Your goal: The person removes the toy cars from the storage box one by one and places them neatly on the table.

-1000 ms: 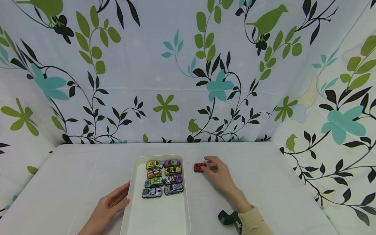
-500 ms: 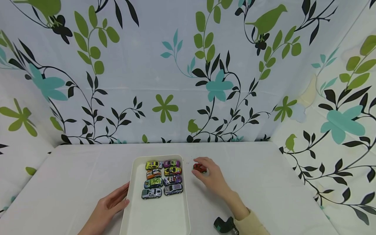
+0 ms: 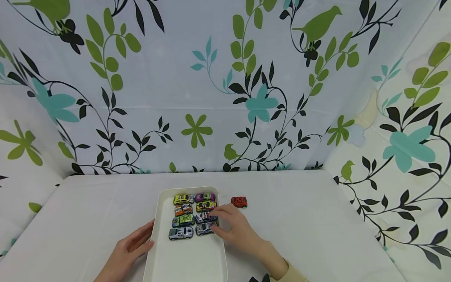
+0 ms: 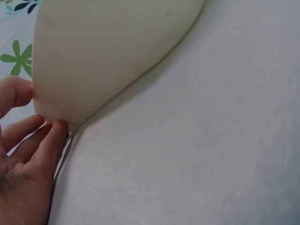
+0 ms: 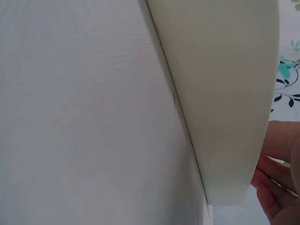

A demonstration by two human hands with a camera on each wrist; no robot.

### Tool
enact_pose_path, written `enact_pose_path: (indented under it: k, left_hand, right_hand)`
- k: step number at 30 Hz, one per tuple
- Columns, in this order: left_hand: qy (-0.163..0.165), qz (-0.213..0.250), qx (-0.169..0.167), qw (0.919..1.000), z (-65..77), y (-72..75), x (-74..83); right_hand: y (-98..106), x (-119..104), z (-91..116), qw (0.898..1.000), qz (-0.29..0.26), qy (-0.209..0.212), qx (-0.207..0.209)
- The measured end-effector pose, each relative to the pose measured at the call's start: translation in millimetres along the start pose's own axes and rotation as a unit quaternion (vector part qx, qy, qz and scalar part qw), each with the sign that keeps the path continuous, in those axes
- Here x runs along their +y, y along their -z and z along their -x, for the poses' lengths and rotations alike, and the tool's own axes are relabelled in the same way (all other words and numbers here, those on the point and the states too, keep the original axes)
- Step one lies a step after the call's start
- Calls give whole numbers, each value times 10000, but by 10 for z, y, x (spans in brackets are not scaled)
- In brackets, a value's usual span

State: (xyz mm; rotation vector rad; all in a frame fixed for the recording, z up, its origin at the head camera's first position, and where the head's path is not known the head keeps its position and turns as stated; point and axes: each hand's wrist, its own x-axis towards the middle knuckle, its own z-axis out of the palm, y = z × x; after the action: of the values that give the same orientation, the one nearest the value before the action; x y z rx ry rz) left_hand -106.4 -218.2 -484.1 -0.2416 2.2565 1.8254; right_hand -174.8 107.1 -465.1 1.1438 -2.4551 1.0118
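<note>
At the lower end of the right-hand column of cars, a silver-gray car [image 3: 203, 228] is partly covered by the fingertips of the right hand [image 3: 239, 232], which is reached over the rim; thumb and fingers are parted there, and whether any car is pinched cannot be told. Eight toy cars [image 3: 183, 221] are lined up in two columns of four in the far part of a white tray [image 3: 186, 260]. The tray's outer left wall is touched by the extended fingertips of the left hand [image 3: 127, 250]. Outside the tray, beyond the right hand, a red car [image 3: 239, 201] is set on the white-covered table [image 3: 299, 219], backed by a leaf-and-bird-printed cloth [image 3: 158, 90].
</note>
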Motion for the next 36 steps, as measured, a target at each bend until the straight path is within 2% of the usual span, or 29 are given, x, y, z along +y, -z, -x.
enact_pose_path:
  k: [3, 12, 17, 24, 33, 36]
  left_hand:
    - [-4, 5, 7, 10000, -3, 0, 2]
    - [-104, 41, -51, 9999, -6, -1, 4]
    - [-159, 103, -83, 9998, 1, -2, -5]
    - [-167, 212, -67, 9996, -6, -10, -6]
    - [-200, 227, -75, 9995, -13, -8, -11]
    - [-261, 262, -94, 9993, -14, -5, -29]
  right_hand:
    - [-43, -12, 6, 9997, 201, 49, -156]
    - [-57, -75, 16, 9938, 820, -173, -730]
    - [-56, -107, 18, 9937, 801, -129, -777]
    - [-53, -135, 22, 9904, 994, -272, -927]
    - [-80, -148, 18, 9927, 973, -172, -692]
    - [-81, -145, 21, 9930, 913, -157, -734]
